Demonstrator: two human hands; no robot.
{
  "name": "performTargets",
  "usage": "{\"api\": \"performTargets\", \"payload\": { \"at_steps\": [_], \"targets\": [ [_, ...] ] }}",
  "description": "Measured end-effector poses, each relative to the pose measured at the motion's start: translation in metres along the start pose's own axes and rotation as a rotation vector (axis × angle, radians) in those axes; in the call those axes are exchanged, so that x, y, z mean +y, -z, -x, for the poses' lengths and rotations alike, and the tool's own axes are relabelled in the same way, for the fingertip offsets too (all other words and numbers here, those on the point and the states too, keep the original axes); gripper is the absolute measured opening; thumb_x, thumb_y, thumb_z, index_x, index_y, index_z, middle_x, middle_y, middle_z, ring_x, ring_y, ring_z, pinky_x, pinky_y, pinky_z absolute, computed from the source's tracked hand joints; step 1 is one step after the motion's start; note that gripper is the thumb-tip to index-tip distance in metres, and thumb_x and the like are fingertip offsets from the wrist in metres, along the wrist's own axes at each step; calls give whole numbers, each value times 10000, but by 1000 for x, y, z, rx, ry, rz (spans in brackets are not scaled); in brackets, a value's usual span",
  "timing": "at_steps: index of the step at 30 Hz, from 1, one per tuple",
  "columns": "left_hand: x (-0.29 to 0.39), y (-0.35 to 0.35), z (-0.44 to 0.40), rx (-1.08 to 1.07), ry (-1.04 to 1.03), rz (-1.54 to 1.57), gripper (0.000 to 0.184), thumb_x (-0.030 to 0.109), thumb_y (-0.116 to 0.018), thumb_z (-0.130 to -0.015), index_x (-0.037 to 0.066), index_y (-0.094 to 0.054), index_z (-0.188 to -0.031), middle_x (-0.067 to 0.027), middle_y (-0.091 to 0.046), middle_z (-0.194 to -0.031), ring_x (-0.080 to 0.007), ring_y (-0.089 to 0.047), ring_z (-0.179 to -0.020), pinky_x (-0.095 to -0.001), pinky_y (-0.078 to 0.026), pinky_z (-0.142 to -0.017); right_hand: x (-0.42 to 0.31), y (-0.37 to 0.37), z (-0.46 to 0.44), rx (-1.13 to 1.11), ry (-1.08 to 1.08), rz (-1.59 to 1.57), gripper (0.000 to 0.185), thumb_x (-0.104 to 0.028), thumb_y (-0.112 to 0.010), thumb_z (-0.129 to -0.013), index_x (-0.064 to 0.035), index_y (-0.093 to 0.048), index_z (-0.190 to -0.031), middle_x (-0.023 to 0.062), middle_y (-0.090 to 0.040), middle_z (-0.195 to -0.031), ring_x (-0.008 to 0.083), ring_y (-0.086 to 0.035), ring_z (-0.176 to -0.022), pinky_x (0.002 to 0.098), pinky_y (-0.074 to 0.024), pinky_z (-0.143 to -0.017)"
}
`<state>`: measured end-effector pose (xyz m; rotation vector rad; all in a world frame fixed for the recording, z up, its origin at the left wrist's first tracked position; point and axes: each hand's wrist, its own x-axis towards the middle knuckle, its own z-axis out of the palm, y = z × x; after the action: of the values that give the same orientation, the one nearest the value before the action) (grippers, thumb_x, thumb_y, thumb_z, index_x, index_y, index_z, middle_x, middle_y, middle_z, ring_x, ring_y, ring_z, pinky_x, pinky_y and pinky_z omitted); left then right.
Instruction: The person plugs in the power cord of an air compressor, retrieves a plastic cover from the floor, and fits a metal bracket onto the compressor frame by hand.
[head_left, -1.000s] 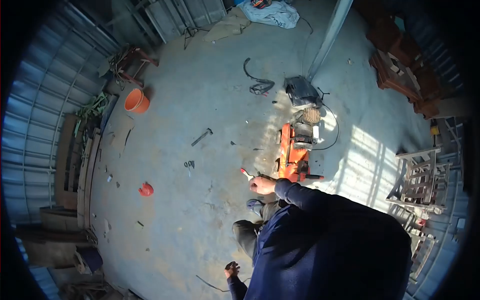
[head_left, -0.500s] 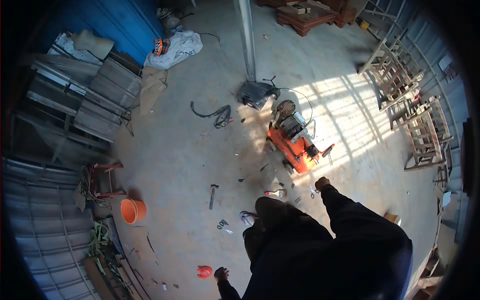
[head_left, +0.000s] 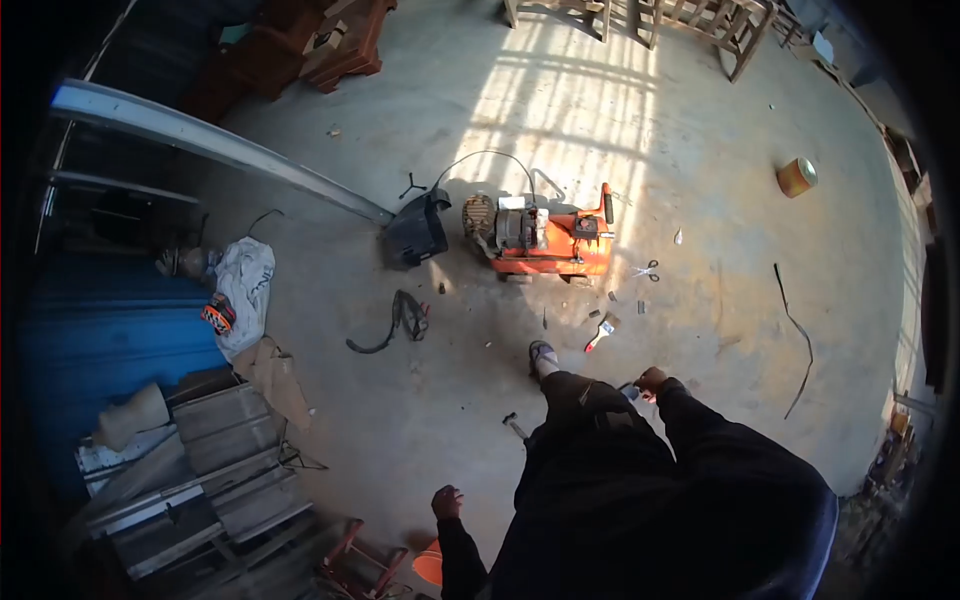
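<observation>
My right hand [head_left: 652, 382] is closed low over the floor beside my right foot [head_left: 630, 391]; whatever it may hold is too small to make out. Off to the left, my left hand [head_left: 448, 502] hangs with its fingers loosely apart and nothing in them. A paintbrush [head_left: 602, 331] lies ahead of my right hand, and scissors [head_left: 650, 271] lie farther out. Beyond my left foot [head_left: 543, 354] stands an orange machine [head_left: 555, 240] with an engine. A hammer [head_left: 514, 425] is partly hidden by my leg.
A black cover [head_left: 416, 230] sits by the metal post [head_left: 240, 155]. A black hose [head_left: 392, 322] lies at left, a dark strap [head_left: 793, 335] at right. A tin [head_left: 797, 177] is at upper right. An orange bucket [head_left: 429, 563] and stacked panels [head_left: 215, 460] are at lower left.
The view has swung to the right. The paintbrush left my right hand and lies on the floor. That hand has moved back beside my right foot.
</observation>
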<state>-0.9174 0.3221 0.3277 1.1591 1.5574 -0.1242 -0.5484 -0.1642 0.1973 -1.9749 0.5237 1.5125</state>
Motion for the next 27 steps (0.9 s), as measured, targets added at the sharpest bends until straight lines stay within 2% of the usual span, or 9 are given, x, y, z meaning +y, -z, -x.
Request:
{"api": "performTargets", "payload": {
  "at_steps": [2, 3, 5, 7, 10, 12, 17, 23, 27],
  "targets": [
    [50, 7, -64, -349, -191, -222, 155, 197, -604, -884, 55, -632, -939, -46, -629, -798, -149, -594, -612, -225, -403, -480, -30, -33, 8, 97, 174, -23, 278, -280, -608, -770, -28, -723, -756, 196, -680, -687, 371, -690, -768, 472, -548, -735],
    [83, 11, -76, -366, -198, -270, 155, 197, -604, -884, 55, -632, -939, -46, -629, -798, -149, -594, -612, -225, -403, -480, -40, -49, -2, 125, 255, 24, 293, -292, -601, -767, -25, -722, -777, 207, -680, -719, 389, -679, -768, 476, -539, -746],
    [153, -11, -95, -214, -486, -475, 232, 196, -611, -890, 24, -631, -1044, -76, -669, -868, -164, -654, -696, -241, -442, -500, -67, -61, -6, 199, 350, 11, 321, -309, -590, -762, -18, -718, -809, 229, -675, -784, 410, -662, -784, 471, -529, -761],
    [229, -27, -104, -181, -463, -538, 212, 160, -636, -870, 5, -648, -1014, -84, -670, -868, -185, -664, -774, -313, -551, -661, -103, -60, 14, 245, 355, -85, 334, -314, -587, -759, -13, -716, -821, 241, -671, -817, 412, -657, -800, 462, -528, -766],
    [310, -50, -124, -189, -566, -733, 268, 191, -637, -873, -6, -645, -1054, -105, -685, -895, -197, -677, -797, -321, -549, -695, -127, -55, 20, 403, 446, -263, 338, -306, -584, -778, -7, -712, -872, 224, -680, -850, 394, -660, -836, 439, -526, -777],
    [339, -65, -140, -247, -592, -805, 287, 201, -639, -871, -8, -643, -1068, -111, -687, -896, -201, -679, -799, -325, -547, -702, -122, -57, 17, 573, 537, -378, 312, -239, -593, -847, 49, -670, -940, 142, -693, -780, 194, -676, -637, 322, -540, -598],
    [388, -118, -197, -500, -644, -1039, 315, 215, -645, -863, -1, -646, -1091, -127, -698, -917, -214, -686, -819, -338, -539, -739, -88, -97, 47, 710, 153, -811, 293, -220, -582, -847, 44, -663, -944, 98, -678, -769, 196, -664, -623, 320, -537, -548],
    [446, -174, -243, -748, -788, -1246, 278, 220, -652, -860, 26, -667, -1059, -123, -706, -942, -232, -687, -857, -347, -530, -791, -63, -266, 66, 771, -321, -873, 283, -208, -541, -826, 35, -682, -857, 105, -662, -673, 201, -649, -548, 329, -531, -494],
    [481, -212, -290, -808, -828, -1364, 271, 237, -667, -851, 42, -677, -1038, -126, -706, -949, -248, -680, -895, -358, -521, -819, -103, -382, 59, 477, -292, -904, 245, -211, -589, -822, 9, -687, -867, 107, -661, -646, 208, -667, -549, 355, -558, -537]
  ]
}}
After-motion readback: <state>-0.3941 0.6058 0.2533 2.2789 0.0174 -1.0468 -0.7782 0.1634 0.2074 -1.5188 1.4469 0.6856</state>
